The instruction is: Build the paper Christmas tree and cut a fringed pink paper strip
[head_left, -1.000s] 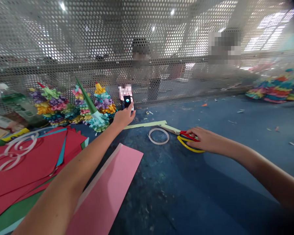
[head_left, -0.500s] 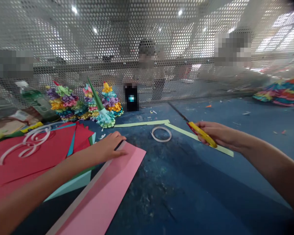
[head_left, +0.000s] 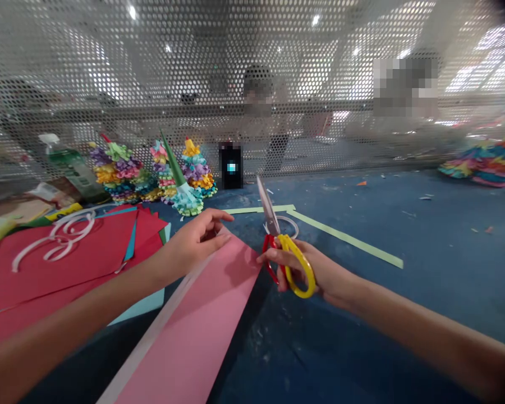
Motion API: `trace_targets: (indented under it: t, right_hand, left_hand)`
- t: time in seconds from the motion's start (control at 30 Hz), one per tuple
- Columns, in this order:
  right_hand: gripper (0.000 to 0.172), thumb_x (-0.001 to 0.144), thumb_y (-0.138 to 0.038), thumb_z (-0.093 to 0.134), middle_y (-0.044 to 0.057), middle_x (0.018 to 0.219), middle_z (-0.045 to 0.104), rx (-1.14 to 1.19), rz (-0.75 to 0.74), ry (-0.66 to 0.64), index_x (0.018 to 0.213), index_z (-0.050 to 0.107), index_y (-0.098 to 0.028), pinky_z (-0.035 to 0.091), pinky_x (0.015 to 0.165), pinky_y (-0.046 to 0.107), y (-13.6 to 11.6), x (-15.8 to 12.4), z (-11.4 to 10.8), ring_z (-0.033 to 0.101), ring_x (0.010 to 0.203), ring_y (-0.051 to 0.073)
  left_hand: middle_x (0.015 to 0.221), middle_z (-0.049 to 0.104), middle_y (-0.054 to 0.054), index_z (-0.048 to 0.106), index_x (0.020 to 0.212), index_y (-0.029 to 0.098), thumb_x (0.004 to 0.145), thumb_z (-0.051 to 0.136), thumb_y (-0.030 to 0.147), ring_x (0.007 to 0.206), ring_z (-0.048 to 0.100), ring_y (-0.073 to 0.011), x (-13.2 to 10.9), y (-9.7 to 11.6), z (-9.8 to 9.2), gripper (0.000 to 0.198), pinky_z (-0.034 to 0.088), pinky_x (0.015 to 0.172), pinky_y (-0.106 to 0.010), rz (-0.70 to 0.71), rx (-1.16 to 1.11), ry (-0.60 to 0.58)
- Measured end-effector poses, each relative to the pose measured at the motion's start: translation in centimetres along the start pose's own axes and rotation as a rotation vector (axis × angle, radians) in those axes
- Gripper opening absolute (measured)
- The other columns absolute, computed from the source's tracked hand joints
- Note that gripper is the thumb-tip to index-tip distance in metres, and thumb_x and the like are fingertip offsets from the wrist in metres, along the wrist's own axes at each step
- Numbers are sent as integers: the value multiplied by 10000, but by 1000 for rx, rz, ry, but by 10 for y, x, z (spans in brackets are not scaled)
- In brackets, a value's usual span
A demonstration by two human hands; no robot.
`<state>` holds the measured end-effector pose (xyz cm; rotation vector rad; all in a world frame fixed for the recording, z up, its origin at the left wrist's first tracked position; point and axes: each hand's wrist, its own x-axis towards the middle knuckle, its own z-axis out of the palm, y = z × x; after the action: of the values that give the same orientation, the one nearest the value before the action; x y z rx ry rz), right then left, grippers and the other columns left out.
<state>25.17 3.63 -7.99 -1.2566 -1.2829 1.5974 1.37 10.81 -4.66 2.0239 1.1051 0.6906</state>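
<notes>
A long sheet of pink paper [head_left: 202, 314] slants up from the bottom edge, a pale strip running along its left side. My left hand [head_left: 196, 241] grips its far left corner between thumb and curled fingers. In my right hand [head_left: 311, 264] are scissors [head_left: 301, 275] with yellow and red handles, their blades together and pointing up and away. The fingertips of that hand touch or nearly touch the paper's right corner. Behind the scissors lies a coiled white strip [head_left: 293, 224], partly hidden by them.
Red and blue paper sheets [head_left: 59, 264] lie at left under curled white strips [head_left: 69, 230]. Colourful fringed paper cones [head_left: 189, 199], a green bottle [head_left: 73, 174] and a dark upright device [head_left: 231, 165] stand along a perforated screen [head_left: 320, 123]. Pale green strips [head_left: 349, 238] lie ahead.
My right hand has brought the scissors leftward and nearer, up to the pink paper's right corner. My left hand has stayed at the paper's far end, its fingers now more curled.
</notes>
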Motion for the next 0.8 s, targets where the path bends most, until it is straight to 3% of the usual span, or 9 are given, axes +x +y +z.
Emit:
trace_targets:
  t: [0.07, 0.23, 0.4, 0.6, 0.8]
  right_hand:
    - [324, 753, -441, 738, -58, 501, 572, -9, -35, 38, 854, 531, -214, 363, 426, 215, -6, 7, 12, 517, 432, 105]
    - [420, 648, -345, 819, -34, 804, 648, 1, -130, 207, 878, 492, -217, 423, 455, 228, -18, 23, 10, 510, 461, 58]
    - [353, 670, -336, 789, -96, 483, 510, 113, -41, 22, 816, 492, -214, 481, 526, 253, -25, 25, 16, 469, 418, 78]
    - [295, 667, -243, 730, -91, 560, 540, 237, -96, 97, 832, 487, -215, 320, 406, 187, -20, 37, 35, 445, 413, 50]
    - [326, 761, -453, 726, -76, 550, 544, 264, -95, 46, 859, 542, -202, 508, 585, 292, -15, 40, 17, 460, 431, 71]
  left_hand:
    - [802, 508, 18, 535, 1186, 274, 862, 550, 380, 706, 525, -154, -5, 6, -2, 341, 426, 626, -263, 29, -69, 50]
    - [812, 509, 24, 533, 1203, 244, 892, 575, 333, 679, 503, -122, -12, 5, -12, 326, 403, 601, -228, 59, -154, 127]
    - [797, 514, 35, 522, 1209, 204, 894, 595, 282, 668, 481, -102, -9, 1, -23, 333, 374, 576, -198, 82, -240, 230]
    - [765, 474, 53, 509, 1263, 227, 876, 631, 298, 637, 470, -93, -11, 1, -20, 413, 342, 516, -179, -11, -384, 226]
    - [762, 479, 57, 501, 1239, 208, 858, 658, 338, 639, 472, -94, -11, -19, -8, 432, 346, 522, -181, -38, -397, 212]
